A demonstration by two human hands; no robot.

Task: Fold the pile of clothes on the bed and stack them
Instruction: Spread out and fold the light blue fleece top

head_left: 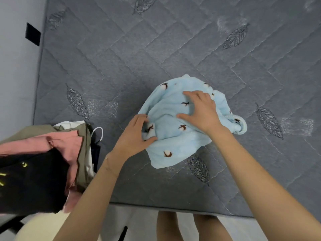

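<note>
Fingers (142, 120) of the left hand (133, 136) are curling round a bunched fold at the near left edge of the light blue fleece garment (166, 108), with the thumb pinching the same fold from below. Level with that hand, in the lower left of the frame, the pile of clothes (52, 162) is sitting at the near left corner of the mattress (156, 49). A black garment (31, 180) is lying on top, a pink garment (60, 145) under it and an olive garment (83, 153) under that. A white loop (98, 133) is poking out at the pile's right side.

A little farther in, the right hand (201, 110) is pressing down on the middle of the fleece garment, its fingers (190, 93) spread and nearly straight, gripping nothing. The fleece garment, printed with small brown-and-white sprigs, is lying crumpled right of centre on the mattress, apart from the pile, its gathered cuff (242, 127) sticking out to the right.

Beyond it the grey quilted mattress is stretching to the top of the frame. At the upper left, a black tag (33, 34) is showing beside the pale wall (13, 70).
</note>
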